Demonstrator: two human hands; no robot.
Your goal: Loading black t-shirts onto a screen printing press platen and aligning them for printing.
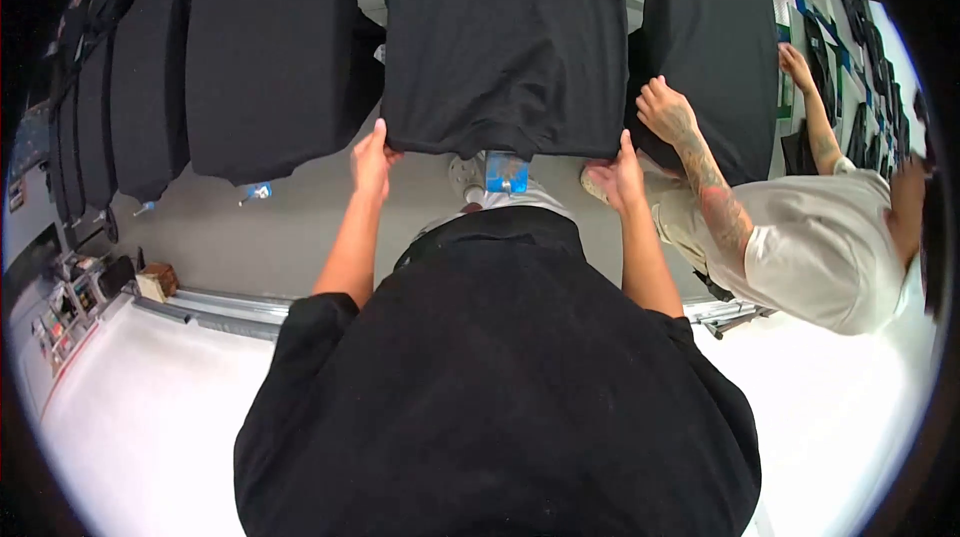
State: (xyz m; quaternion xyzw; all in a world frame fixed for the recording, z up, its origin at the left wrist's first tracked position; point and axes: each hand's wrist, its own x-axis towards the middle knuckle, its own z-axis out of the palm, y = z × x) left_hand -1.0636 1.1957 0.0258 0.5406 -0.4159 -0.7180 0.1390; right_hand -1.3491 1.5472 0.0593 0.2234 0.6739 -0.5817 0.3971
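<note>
A black T-shirt [505, 47] lies stretched over a flat board straight in front of me, its collar end toward me and a few soft wrinkles across the near half. My left hand [372, 165] is closed on its near left corner, thumb up along the side and fingers tucked under. At the near right corner my right hand [622, 177] grips the cloth the same way, thumb up. Below the near edge, between my hands, a blue bracket [507, 174] with a metal fitting sticks out.
More boards covered in black cloth [265, 57] stand in a row to my left. On the right a co-worker [800, 247] in a light shirt has one hand near another black-covered board [710, 47]. A small box [157, 282] sits on the floor at far left.
</note>
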